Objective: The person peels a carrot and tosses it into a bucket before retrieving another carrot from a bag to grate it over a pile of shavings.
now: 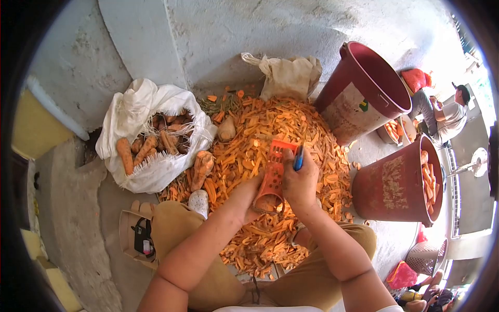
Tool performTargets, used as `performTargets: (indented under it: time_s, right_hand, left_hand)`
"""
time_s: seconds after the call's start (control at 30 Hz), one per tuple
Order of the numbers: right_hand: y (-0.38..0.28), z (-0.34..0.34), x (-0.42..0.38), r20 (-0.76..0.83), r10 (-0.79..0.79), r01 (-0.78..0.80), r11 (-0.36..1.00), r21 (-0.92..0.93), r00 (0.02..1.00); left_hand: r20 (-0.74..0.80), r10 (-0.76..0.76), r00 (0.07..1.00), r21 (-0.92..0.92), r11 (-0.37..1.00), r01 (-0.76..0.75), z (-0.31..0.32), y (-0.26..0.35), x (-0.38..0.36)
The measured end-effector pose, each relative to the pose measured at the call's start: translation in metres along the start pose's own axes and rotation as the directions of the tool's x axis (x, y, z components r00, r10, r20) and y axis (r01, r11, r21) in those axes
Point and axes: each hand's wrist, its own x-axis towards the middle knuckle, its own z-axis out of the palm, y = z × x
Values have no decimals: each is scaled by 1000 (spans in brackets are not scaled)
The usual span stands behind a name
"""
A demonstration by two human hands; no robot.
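My left hand [251, 197] is wrapped round the lower end of an orange perforated holder [271, 174], near the middle of the view. Something brownish shows inside the holder's lower end; I cannot tell what it is. My right hand [300, 179] is closed round a tool with a blue handle [298, 158], against the holder's right side; the tool's blade is hidden. Beneath both hands spreads a heap of orange peelings [239, 135]. A large unpeeled root [202, 169] lies on the heap's left side, with a paler root [226, 129] above it.
A white sack [125, 112] of unpeeled roots stands left. At right are a tall dark red bucket [332, 106] and a tipped red bucket [382, 184] holding peeled roots [428, 182]. A cardboard box [126, 229] sits by my left knee. Another person [451, 117] sits far right.
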Motion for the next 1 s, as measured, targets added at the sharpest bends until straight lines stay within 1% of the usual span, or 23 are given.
performTargets:
  time_s: [0.03, 0.13, 0.23, 0.3, 0.33, 0.37, 0.4, 0.43, 0.53, 0.57, 0.6, 0.63, 0.67, 0.73, 0.83, 0.93, 1.0]
  right_hand:
    - [1, 0, 0, -17, -31, 31, 999, -10, 999]
    - [6, -1, 7, -1, 25, -25, 1000, -18, 1000]
    - [11, 3, 11, -50, 39, -41, 999, -34, 998]
    - [22, 4, 23, -283, -5, 12, 1000, 22, 959]
    - [39, -13, 47, -322, 212, -120, 952, 281, 923]
    - [56, -38, 76, -302, 424, -222, 821, 526, 854]
    - [59, -52, 92, -363, 422, -77, 732, 677, 831]
    - [56, -63, 91, -382, 281, -20, 827, 561, 880]
    - [36, -45, 64, -308, 167, -15, 898, 441, 937]
    - [41, -33, 54, -274, 126, -2, 911, 412, 953]
    - [4, -29, 32, -86, 190, -132, 883, 451, 978]
    - [11, -15, 26, -103, 146, -93, 909, 405, 984]
    - [9, -6, 21, -91, 76, -30, 905, 425, 993]
    - [11, 0, 15, -45, 28, -19, 982, 189, 999]
    - [2, -1, 7, -38, -15, 15, 1000, 2, 999]
    - [10, -1, 7, -159, -161, 153, 986, -63, 974]
    - [16, -15, 35, -303, -17, -9, 996, -86, 953]
  left_hand:
    - [-25, 0, 1000, 53, 999, 1, 3, 1, -2]
    - [-5, 74, 997, 110, 991, -73, -2, 0, 10]
    - [-18, 99, 995, 29, 995, -98, 0, 2, 13]
    - [-21, 67, 998, 96, 993, -64, -9, 4, 12]
    - [-23, 53, 998, 126, 991, -50, -13, 5, 11]
    - [36, 72, 997, 114, 991, -76, -16, 4, 10]
    - [94, 88, 992, 109, 989, -98, -19, 2, 8]
    - [151, 100, 984, 102, 988, -116, -21, 2, 6]
    - [-5, 75, 997, 96, 993, -74, -13, 6, 5]
    - [-31, 64, 997, 51, 997, -62, -10, 6, 5]
    - [-56, 50, 997, 7, 999, -50, -8, 6, 5]
    - [-79, 33, 996, -40, 999, -36, -6, 4, 6]
    - [-44, 26, 999, -63, 998, -28, -5, 1, 8]
    - [24, 23, 999, -110, 994, -20, -4, -3, 10]
    - [38, 28, 999, -76, 997, -25, -2, -4, 5]
    - [85, 62, 994, 9, 998, -63, -10, -10, 11]
    - [205, 35, 978, 135, 989, -64, -10, -12, 7]
